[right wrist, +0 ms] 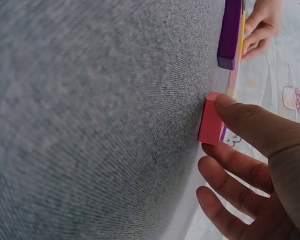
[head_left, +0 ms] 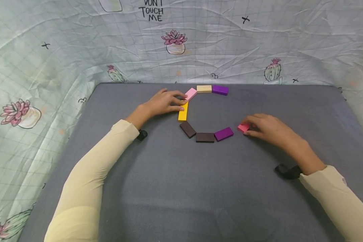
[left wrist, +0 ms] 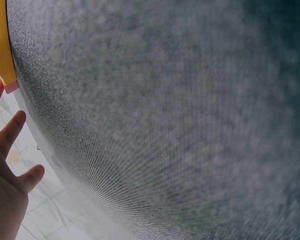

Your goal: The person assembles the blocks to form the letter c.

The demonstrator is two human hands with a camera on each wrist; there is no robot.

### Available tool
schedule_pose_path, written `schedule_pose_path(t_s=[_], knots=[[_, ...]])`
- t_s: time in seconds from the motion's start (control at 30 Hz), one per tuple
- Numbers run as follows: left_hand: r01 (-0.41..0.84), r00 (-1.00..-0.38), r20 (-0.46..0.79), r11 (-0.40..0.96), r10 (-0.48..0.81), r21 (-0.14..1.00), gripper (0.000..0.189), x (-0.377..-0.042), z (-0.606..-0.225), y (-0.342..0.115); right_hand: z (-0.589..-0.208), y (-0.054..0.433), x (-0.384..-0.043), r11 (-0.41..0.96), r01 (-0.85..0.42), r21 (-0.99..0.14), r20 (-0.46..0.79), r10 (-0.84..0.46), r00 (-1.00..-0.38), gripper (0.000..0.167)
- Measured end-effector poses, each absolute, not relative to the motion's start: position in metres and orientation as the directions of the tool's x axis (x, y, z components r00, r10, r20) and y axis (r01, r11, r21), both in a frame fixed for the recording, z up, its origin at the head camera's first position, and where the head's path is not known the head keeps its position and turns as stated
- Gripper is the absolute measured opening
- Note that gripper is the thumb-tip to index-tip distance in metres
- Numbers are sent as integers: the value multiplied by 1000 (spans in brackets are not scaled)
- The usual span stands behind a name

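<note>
My left hand (head_left: 164, 102) is at the far left of a curved row of flat blocks. Its thumb and index finger pinch the yellow block (head_left: 183, 113), and another fingertip lies beside the light pink block (head_left: 191, 94). In the left wrist view the yellow block (left wrist: 2, 45) shows at the upper left edge, with fingers against it. With thumb and fingers at its two ends, my right hand (head_left: 269, 129) holds a coral-red block (right wrist: 210, 122) low over the grey surface. That block is just right of the near purple block (head_left: 224, 134), a small gap between them.
Two dark brown blocks (head_left: 205, 137) continue the row between yellow and near purple. At the far end are a cream block (head_left: 204, 89) and another purple block (head_left: 220, 90), close to the table's back edge. A printed cloth (head_left: 211, 43) hangs behind the grey table (head_left: 175, 188).
</note>
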State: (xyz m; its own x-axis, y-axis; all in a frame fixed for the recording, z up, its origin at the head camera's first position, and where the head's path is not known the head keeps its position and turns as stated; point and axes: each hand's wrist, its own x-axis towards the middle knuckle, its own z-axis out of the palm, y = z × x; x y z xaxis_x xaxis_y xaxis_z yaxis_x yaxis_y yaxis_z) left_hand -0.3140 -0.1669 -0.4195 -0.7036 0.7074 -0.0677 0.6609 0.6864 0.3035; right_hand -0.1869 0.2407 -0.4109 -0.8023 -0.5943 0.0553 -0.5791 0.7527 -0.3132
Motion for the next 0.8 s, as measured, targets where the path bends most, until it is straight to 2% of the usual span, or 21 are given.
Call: schedule_pose_path(t_s=[0.27, 0.4, 0.6, 0.8], knots=[[670, -703, -50, 684, 710, 289, 48, -313, -419, -166, -410, 239, -185, 775, -539, -329, 31, -561, -827, 30], [668, -709, -63, 697, 703, 261, 48, -311, -415, -164, -411, 239, -186, 766, -559, -316, 57, -573, -817, 30], [698, -696, -81, 699, 713, 157, 48, -308, -408, -159, -412, 237, -189, 736, -604, -307, 84, -611, -787, 27], [747, -663, 4, 662, 748, 60, 40, -298, -405, -153, -411, 235, -191, 734, -610, -298, 80, -617, -783, 25]])
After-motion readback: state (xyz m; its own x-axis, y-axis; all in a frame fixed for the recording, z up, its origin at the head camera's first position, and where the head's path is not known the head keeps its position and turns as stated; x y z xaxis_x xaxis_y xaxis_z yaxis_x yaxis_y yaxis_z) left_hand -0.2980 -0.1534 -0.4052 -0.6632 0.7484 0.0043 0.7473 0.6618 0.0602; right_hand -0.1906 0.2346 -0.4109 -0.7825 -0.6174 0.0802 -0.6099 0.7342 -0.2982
